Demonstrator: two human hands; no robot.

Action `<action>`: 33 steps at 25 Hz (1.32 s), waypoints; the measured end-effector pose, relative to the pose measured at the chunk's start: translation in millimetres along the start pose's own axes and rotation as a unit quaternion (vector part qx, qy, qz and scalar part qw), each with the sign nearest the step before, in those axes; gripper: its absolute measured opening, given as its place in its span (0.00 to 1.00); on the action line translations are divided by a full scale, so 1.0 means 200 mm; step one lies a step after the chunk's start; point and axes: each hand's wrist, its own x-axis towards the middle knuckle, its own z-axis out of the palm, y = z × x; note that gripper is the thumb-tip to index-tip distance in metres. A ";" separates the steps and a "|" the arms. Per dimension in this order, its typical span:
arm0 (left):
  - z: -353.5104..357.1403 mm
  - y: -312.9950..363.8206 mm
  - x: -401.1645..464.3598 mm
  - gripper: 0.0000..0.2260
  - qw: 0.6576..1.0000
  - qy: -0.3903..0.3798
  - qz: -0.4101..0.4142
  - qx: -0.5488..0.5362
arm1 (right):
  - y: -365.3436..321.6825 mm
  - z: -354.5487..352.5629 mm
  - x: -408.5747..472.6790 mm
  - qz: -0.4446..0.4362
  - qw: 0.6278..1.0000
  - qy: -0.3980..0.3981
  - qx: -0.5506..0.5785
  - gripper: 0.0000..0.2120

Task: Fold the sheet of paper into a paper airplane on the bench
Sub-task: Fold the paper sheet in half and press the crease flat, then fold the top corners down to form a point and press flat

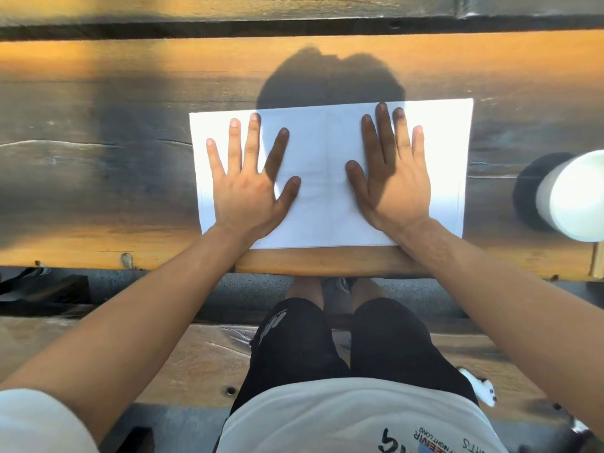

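A white sheet of paper (327,178) lies flat on the wooden bench (98,178), its long side running left to right, its near edge close to the bench's front edge. My left hand (248,181) rests palm down on the sheet's left half, fingers spread. My right hand (389,171) lies flat on the right half, fingers spread too. Both hands press the paper and grip nothing. A faint vertical crease shows between the hands. A head-shaped shadow falls across the sheet's middle and far edge.
A white cylindrical object (572,194) with a dark shadow stands at the bench's right end. A gap separates the bench from a lower seat plank (196,358) where my knees in black shorts (343,338) sit. Another plank (228,8) runs along the far side.
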 end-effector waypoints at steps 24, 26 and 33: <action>-0.08 0.25 0.17 0.21 0.976 0.059 0.193 -0.086 | 0.32 -0.40 0.18 0.161 0.984 -0.062 0.044 0.28; -0.09 0.24 0.18 0.19 0.972 0.065 0.208 -0.088 | 0.32 -0.41 0.21 0.184 0.979 -0.076 0.044 0.23; -0.15 0.22 0.22 0.17 0.967 0.065 0.232 -0.085 | 0.31 -0.52 0.14 0.188 0.971 -0.043 0.141 0.08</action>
